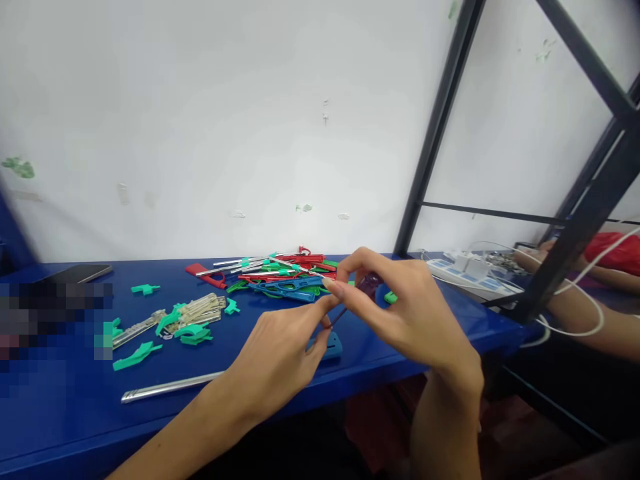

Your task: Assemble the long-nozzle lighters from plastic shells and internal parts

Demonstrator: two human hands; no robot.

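My right hand (400, 303) is closed around a screwdriver with a dark purple handle (369, 285). Its thin shaft (339, 316) slants down to the left, towards my left fingertips. My left hand (285, 347) pinches at the tip of the shaft; what sits between those fingers is too small to make out. Just below the tip is a blue plastic piece (333, 347) with a slot, partly hidden by my left fingers. A silver metal strip (170, 387) lies on the blue table (80, 400), its right end hidden behind my left hand.
Behind my hands lies a pile of red, green and blue plastic parts with silver strips (285, 272). Teal clips (194, 333) and short metal strips (200, 310) lie left. A phone (75, 273), black metal frame (435, 133), power strip (465, 277) and another person's arm (590, 317) are around.
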